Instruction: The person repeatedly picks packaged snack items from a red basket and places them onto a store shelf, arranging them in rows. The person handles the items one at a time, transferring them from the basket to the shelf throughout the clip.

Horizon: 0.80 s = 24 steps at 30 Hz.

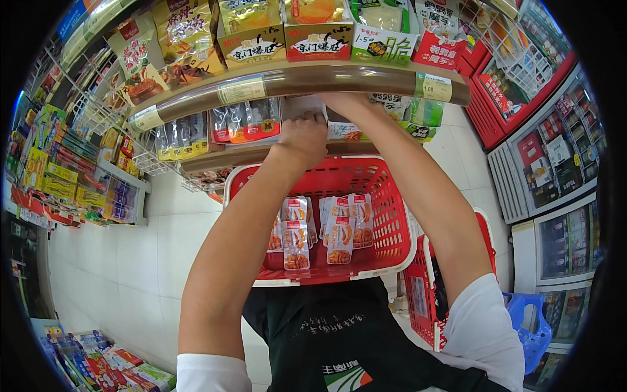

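My left hand (pixel 304 137) reaches into an open display box (pixel 299 105) on the lower shelf, its fingers curled at the box; whether it holds anything cannot be seen. Just right of it, my right hand (pixel 345 104) goes in under the brown shelf edge (pixel 318 78), its fingers mostly hidden behind that edge. Boxes of clear and red snack packets (pixel 245 120) sit left of my hands, and green and white packets (pixel 426 112) to the right. Below my forearms, a red plastic shopping basket (pixel 387 245) holds several small white and orange snack sachets (pixel 340 240).
On the upper shelf stand snack boxes (pixel 318 44) and bags (pixel 183 39). A second red basket (pixel 421 294) is at my right, near a blue plastic basket (pixel 529 323). Glass-door coolers (pixel 553 152) line the right side. Stocked racks (pixel 63 171) stand at left on the tiled floor.
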Each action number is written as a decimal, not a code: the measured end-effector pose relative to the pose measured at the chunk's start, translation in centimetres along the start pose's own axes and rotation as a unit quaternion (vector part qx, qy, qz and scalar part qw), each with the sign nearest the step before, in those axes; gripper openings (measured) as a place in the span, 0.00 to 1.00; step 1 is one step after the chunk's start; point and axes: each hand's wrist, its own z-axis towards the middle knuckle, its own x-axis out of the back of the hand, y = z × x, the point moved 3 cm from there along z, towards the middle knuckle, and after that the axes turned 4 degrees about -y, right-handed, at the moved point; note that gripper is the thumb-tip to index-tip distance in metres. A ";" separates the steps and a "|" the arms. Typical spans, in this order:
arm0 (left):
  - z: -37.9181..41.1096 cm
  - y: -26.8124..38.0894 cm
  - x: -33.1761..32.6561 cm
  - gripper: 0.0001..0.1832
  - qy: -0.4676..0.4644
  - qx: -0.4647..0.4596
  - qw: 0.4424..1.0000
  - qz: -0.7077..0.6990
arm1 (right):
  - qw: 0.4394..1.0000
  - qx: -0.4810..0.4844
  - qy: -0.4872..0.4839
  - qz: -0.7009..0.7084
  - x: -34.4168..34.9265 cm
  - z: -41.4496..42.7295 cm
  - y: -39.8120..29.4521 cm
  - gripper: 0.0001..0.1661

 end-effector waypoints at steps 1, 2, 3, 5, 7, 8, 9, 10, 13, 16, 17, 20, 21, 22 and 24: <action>-0.1 -0.2 0.0 0.33 0.006 0.003 1.000 -0.004 | 1.000 0.007 0.006 0.005 -0.1 0.1 -0.2 0.16; -0.2 -0.1 -0.2 0.32 0.031 -0.005 0.999 -0.002 | 1.000 0.016 0.011 0.011 -0.1 0.2 -0.4 0.16; -0.1 0.0 -0.6 0.31 0.059 -0.012 0.998 -0.001 | 0.999 0.024 0.026 0.001 0.1 0.1 -0.6 0.16; -1.0 -0.5 -0.4 0.30 0.139 -0.044 0.989 0.015 | 0.997 0.046 0.054 -0.011 0.6 -1.2 -1.3 0.15; -2.5 -0.2 -0.3 0.28 0.236 -0.117 0.964 0.035 | 0.990 0.097 0.090 0.040 1.8 -3.8 -2.3 0.13; -3.9 -0.5 -0.3 0.22 0.302 -0.158 0.940 0.004 | 0.985 0.121 0.108 0.065 2.6 -5.2 -2.9 0.12; -5.7 -0.7 -0.6 0.20 0.297 -0.182 0.937 -0.033 | 0.977 0.143 0.125 0.093 2.8 -7.1 -3.3 0.11; -7.6 -1.1 -1.2 0.18 0.291 -0.203 0.932 -0.070 | 0.973 0.174 0.094 0.121 2.0 -8.9 -3.4 0.10; -11.7 -2.7 -5.9 0.14 0.117 -0.129 0.968 -0.181 | 0.958 0.207 -0.030 0.195 -1.8 -14.7 -3.4 0.08; -13.3 -5.1 -14.3 0.19 -0.078 -0.032 0.982 -0.170 | 0.958 0.129 -0.201 0.159 -10.3 -18.9 -2.0 0.10; -13.9 -6.0 -16.4 0.21 -0.140 -0.007 0.979 -0.147 | 0.950 0.104 -0.254 0.147 -13.4 -19.6 -1.8 0.12; -14.1 -7.5 -19.9 0.24 -0.225 -0.022 0.965 -0.134 | 0.908 0.098 -0.401 0.079 -18.4 -20.7 -2.2 0.15; -13.9 -7.4 -20.1 0.24 -0.229 -0.015 0.963 -0.138 | 0.905 0.079 -0.412 0.070 -19.2 -20.9 -2.4 0.15; -13.6 -7.1 -20.4 0.24 -0.234 -0.007 0.962 -0.141 | 0.902 0.061 -0.423 0.061 -20.0 -21.1 -2.7 0.16; -13.1 -6.0 -20.1 0.25 -0.249 -0.006 0.961 -0.120 | 0.901 0.029 -0.431 0.036 -20.9 -21.6 -3.0 0.19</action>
